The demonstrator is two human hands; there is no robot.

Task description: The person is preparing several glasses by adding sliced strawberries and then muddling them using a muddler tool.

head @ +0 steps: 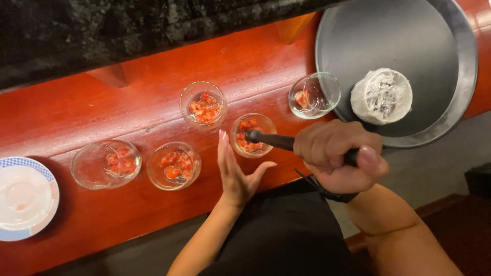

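Right hand (337, 158) was fisted round a dark muddler (276, 140), tip inside the centre glass (252, 135) w/ red fruit bits. Left hand (236, 168) was open, flat, fingers just beside that glass's left side. Four more glasses w/ red fruit: far-centre glass (203, 105), two at left, one at the round dark tray (463, 102), right. Blue-rimmed plate (25, 199) sat far left on the red wooden counter (128, 102). No labels or packages were legible.
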